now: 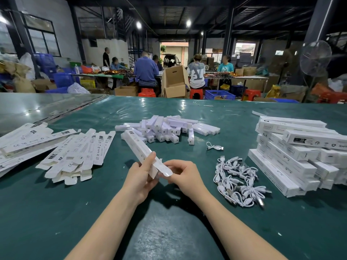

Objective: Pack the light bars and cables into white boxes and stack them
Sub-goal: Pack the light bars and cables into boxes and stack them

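Observation:
A long white box (139, 147) slants away from me above the green table (56, 203), its near end flaps standing open. My left hand (142, 177) grips the box near that end, fingers lying along its side. My right hand (183, 175) pinches the rounded end flap (166, 171). A heap of white light bars (169, 128) lies behind the box. White coiled cables (238, 182) are bunched to the right, with one loose cable (215, 147) beyond them. Packed white boxes (300, 152) are stacked at the far right.
Flat unfolded box blanks (71, 154) are spread at the left, more of them (22, 139) farther left. Beyond the table's far edge several people sit at other tables among cardboard cartons (174, 81), blue crates and red stools. A standing fan (315, 57) is at the right.

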The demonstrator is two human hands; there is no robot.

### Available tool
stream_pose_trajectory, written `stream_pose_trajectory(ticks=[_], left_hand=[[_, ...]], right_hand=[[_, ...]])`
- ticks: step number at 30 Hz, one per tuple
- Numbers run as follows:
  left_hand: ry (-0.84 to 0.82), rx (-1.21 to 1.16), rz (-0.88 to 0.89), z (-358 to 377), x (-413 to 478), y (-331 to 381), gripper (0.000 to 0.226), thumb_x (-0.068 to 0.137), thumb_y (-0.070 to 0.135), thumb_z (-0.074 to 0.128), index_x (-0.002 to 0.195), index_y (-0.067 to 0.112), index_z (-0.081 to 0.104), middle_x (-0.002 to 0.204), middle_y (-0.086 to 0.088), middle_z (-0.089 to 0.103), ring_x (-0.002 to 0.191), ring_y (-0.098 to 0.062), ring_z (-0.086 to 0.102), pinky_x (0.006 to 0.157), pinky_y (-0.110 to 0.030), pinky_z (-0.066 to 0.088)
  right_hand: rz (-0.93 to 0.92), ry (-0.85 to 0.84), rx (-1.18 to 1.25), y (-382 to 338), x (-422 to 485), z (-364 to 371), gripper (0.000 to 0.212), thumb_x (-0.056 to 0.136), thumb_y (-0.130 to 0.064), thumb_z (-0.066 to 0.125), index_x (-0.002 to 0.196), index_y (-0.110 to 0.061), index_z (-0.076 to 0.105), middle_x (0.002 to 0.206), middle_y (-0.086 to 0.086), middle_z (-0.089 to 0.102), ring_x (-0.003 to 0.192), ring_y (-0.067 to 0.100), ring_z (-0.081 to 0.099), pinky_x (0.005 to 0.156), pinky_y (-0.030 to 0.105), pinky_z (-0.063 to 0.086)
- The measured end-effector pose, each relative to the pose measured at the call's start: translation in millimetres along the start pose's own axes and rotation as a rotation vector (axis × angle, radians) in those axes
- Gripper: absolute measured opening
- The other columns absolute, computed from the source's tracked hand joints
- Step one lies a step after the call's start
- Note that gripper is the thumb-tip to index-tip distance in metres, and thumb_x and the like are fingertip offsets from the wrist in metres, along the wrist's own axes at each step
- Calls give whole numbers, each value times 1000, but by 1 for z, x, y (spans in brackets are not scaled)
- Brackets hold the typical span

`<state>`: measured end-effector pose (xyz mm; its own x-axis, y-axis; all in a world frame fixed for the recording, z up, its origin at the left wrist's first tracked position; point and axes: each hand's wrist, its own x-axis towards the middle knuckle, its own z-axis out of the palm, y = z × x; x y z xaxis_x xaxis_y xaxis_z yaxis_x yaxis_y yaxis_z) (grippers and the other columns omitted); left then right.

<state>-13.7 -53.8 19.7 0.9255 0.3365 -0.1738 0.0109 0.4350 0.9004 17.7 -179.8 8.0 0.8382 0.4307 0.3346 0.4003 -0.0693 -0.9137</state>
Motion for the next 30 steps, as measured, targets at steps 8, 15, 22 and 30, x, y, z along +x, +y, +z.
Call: stream_pose_trajectory(ticks=[8, 15, 22, 30], left_hand=[[-61, 51, -15, -5, 0, 7, 10, 92, 25, 55, 86, 17, 54, 64, 4, 66, 59, -7, 61, 59, -23, 48], [-68, -65, 23, -1, -2, 3, 5, 90, 14, 57, 91, 16, 53, 71, 3, 67, 57, -5, 65, 60, -20, 52], [-130, -310, -15, -2, -1, 8, 9, 88, -1, 51, 87, 1, 60, 71, -7, 71, 62, -13, 69, 56, -22, 56], [-154, -124, 37, -5, 1, 4, 14, 90, 2, 49, 89, -4, 61, 78, -13, 70, 67, -17, 70, 62, -23, 57]], right_hand=[[-158, 113, -312, 3, -2, 2, 10, 78, -16, 72, 80, -12, 63, 60, -18, 49, 51, 5, 39, 56, 23, 35], [-229, 226, -322, -5, -5, 10, 18, 65, -25, 59, 76, -11, 59, 64, -8, 52, 55, 8, 46, 56, 23, 41], [-171, 167, -118, -3, -2, 8, 26, 78, -16, 72, 71, -32, 53, 64, -15, 54, 58, 3, 49, 54, 14, 37], [-347, 181, -408, -2, -2, 5, 19, 77, -2, 65, 96, -4, 64, 96, -4, 57, 82, 11, 55, 67, 20, 47]])
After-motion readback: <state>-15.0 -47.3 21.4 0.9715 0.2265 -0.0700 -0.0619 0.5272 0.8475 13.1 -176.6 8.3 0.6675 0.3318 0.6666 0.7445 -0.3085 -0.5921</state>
